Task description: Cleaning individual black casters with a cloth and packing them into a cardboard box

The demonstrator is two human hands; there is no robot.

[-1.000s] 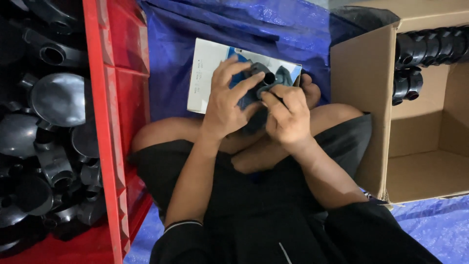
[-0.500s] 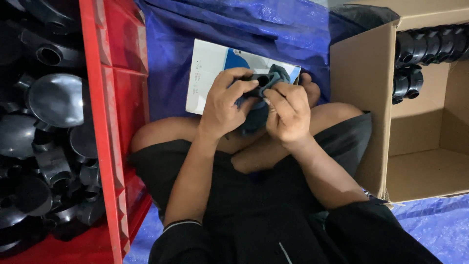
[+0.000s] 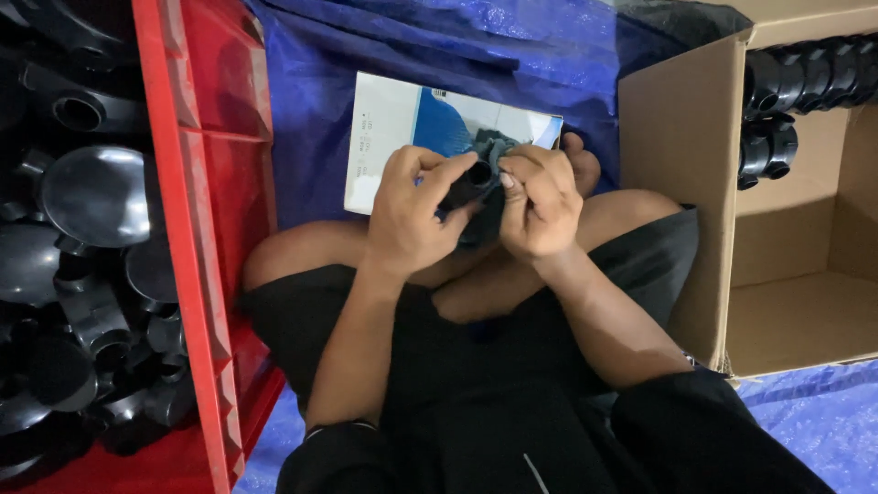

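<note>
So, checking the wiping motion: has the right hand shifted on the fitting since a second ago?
Yes. The right hand has climbed toward the white-and-blue box, over the black fitting.

Black pipe fitting (image 3: 477,174), short tube, open round end up, gripped between both hands above lap; dark grey-blue cloth (image 3: 498,146) bunched against it.

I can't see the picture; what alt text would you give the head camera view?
Seen from above, a seated person's left hand and right hand hold a small dark pipe fitting wrapped in a dark cloth. A red crate of black fittings stands left, a cardboard box right, on blue tarp.
</note>
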